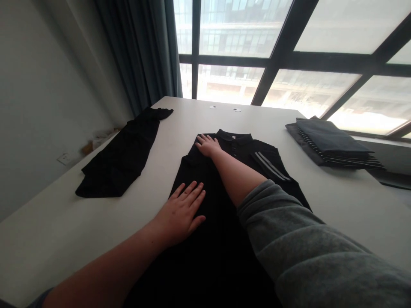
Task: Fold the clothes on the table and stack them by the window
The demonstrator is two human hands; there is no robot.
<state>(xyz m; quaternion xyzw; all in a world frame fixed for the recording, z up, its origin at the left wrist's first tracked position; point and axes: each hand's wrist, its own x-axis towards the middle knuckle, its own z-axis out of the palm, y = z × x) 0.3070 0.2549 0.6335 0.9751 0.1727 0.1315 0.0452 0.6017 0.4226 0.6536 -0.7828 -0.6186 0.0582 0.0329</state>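
Observation:
A black polo shirt (218, 205) lies spread on the white table, its collar toward the window and its buttons facing up. One sleeve with two grey stripes is folded in over the shirt's right side. My left hand (181, 211) rests flat on the shirt's left edge, fingers stretched out. Farther up, my right hand (208, 144) reaches across and lies flat at the left shoulder beside the collar, fingers extended. Neither hand grips the cloth. My right forearm hides part of the shirt's middle.
Another black garment (123, 156) lies along the left side of the white table (346, 205). At the right edge sits a stack of folded dark clothes (332, 141), some striped. Two round grommets (236, 110) are near the far edge. A dark curtain (144, 51) hangs beside the window.

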